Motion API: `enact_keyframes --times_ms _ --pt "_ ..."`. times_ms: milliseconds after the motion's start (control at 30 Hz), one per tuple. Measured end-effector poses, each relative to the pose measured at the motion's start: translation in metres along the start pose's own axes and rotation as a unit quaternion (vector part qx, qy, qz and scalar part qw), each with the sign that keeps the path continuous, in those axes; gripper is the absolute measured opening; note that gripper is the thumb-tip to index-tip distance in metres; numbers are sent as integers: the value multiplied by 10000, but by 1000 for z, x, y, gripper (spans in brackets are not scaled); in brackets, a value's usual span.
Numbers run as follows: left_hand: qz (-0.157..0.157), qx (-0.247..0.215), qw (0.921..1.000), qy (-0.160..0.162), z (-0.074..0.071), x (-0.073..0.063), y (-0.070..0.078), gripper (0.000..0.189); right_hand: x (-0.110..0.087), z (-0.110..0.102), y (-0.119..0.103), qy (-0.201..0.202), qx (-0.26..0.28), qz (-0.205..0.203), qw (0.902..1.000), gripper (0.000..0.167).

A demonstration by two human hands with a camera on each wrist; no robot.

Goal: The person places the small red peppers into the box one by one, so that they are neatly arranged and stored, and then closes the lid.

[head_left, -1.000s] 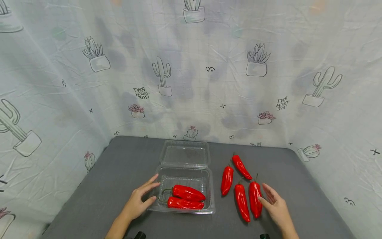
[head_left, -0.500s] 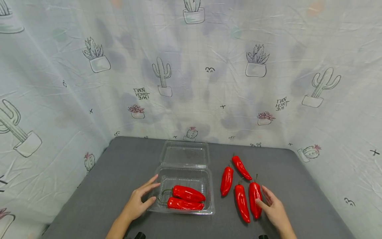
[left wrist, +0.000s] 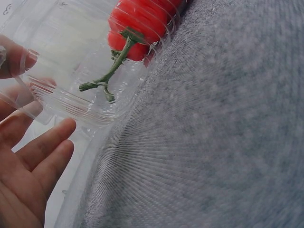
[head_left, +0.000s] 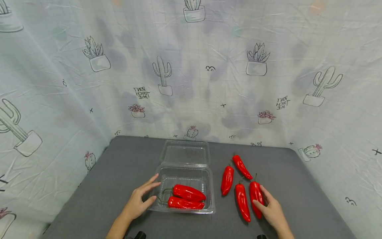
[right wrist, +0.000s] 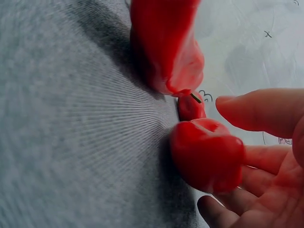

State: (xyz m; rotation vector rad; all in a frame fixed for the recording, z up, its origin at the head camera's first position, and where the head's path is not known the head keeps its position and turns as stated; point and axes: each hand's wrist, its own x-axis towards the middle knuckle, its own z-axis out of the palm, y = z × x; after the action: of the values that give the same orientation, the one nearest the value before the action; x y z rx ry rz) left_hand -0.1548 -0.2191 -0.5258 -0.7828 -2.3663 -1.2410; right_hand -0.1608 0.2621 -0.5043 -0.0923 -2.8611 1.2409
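Observation:
Two red peppers with green stems lie side by side in the front of a clear plastic clamshell box, its lid tipped back. My left hand rests at the box's left edge, fingers spread and relaxed; the left wrist view shows some fingertips right by the clear wall. At the right, my right hand surrounds the rightmost loose pepper. In the right wrist view its fingers lie along that pepper's side, while the thumb stands a little apart above it.
Three more red peppers lie between the box and my right hand: a front one, a left one and a far one. A grey cloth covers the table. A cactus-print curtain surrounds it.
My right hand has shifted left, its thumb now over the rightmost pepper, whose lower end has tilted slightly right. The left hand and the box stay put.

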Motion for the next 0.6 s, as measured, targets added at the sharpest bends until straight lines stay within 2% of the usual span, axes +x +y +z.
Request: enact_keyframes --times_ms 367,600 --pt "30 36 10000 26 1 0 -1 42 0 3 1 8 -299 108 9995 73" --pt "-22 39 10000 23 1 -1 -3 43 0 2 0 -131 -375 233 9989 69"
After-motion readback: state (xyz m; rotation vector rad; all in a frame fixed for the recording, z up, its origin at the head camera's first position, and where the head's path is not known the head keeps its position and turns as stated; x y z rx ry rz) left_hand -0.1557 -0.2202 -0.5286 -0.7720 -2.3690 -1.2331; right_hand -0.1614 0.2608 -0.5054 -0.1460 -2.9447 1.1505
